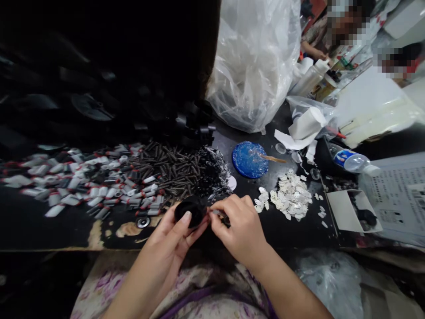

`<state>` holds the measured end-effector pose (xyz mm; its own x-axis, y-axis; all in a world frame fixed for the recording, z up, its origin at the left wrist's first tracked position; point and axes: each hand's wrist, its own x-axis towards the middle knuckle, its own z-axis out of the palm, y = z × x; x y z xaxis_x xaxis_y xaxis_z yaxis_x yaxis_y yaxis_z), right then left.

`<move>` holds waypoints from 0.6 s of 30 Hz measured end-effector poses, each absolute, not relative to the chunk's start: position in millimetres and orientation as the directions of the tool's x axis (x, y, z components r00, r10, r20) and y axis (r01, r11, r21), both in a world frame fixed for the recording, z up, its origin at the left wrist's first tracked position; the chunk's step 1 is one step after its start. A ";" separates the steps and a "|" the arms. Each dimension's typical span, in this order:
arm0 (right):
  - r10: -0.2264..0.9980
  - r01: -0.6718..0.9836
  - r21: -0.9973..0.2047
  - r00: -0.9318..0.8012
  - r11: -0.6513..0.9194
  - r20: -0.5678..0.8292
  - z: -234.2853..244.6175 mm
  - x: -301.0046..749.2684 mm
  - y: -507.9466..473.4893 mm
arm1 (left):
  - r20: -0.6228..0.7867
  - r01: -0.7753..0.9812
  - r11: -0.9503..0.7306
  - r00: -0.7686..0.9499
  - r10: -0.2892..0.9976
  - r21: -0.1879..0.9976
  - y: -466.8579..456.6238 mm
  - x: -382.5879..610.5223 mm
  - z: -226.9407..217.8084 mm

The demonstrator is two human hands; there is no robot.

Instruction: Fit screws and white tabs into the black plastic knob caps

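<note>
My left hand (pixel 174 235) is closed around a black, round, hollow plastic part (pixel 188 208), its thumb on the rim. At the part's right side, my right hand (pixel 239 226) pinches a small greyish piece that its fingers mostly hide. Just beyond the hands lie a heap of dark coil springs (pixel 175 170) and a pile of thin black and clear slivers (pixel 215 173). Grey and white tubes with red ends (pixel 99 181) spread to the left. Small white flat pieces (pixel 292 195) are heaped to the right, near a blue lid (pixel 247 159) smeared with paste and bearing a wooden stick (pixel 274 158).
A large clear plastic bag (pixel 254 62) stands at the back. On the right are a plastic bottle (pixel 355 160), an open white box (pixel 340 212) and a paper roll (pixel 308 124). Dark parts fill the back left. Other people sit farther off at upper right.
</note>
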<state>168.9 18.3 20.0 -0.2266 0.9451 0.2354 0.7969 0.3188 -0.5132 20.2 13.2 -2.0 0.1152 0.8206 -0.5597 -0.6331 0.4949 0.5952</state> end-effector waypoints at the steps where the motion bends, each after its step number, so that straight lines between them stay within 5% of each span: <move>1: 0.948 0.785 -0.537 -0.205 0.308 0.244 20.1 169.0 16.9 | -0.569 -0.640 0.497 0.112 0.815 0.586 13.8 20.7 -2.6; 10: 0.939 0.657 -0.684 -0.114 0.317 0.325 33.5 172.0 9.7 | -0.541 -0.588 0.530 0.178 0.822 0.611 9.1 18.0 -3.1; 18: 0.879 0.725 -0.536 -0.206 0.432 0.430 32.1 169.0 9.4 | -0.416 -0.472 0.484 0.248 0.875 0.737 0.9 19.2 -9.7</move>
